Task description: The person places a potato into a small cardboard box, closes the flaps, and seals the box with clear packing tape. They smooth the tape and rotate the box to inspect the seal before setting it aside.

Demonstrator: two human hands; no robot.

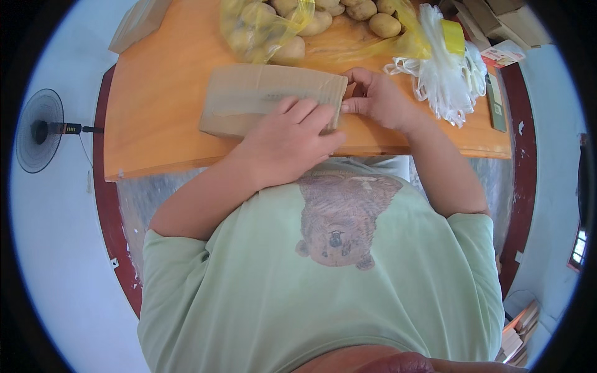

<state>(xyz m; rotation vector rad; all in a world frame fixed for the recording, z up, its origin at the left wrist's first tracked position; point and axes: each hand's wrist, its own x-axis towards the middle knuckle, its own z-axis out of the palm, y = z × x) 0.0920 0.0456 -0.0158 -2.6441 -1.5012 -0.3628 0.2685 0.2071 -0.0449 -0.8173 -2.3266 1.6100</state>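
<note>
A brown cardboard box (242,98) lies lengthwise near the front edge of the wooden table. A clear tape-like sheen and faint print show on its upper face. My left hand (294,135) is laid over the box's near right part, its fingers bent on the upper face and its thumb by the right end. At that same end, my right hand (373,98) has its thumb and fingertips on the edge of the cardboard. The underside of the box and what my left palm covers are hidden.
Beyond the box, several potatoes (385,25) lie in and around a yellow plastic bag (266,28). White plastic bags (440,74) and a yellow roll (452,37) sit to the right, near a phone-like slab (495,102). Cardboard boxes (508,21) fill the far right corner; another box (137,25) stands far left.
</note>
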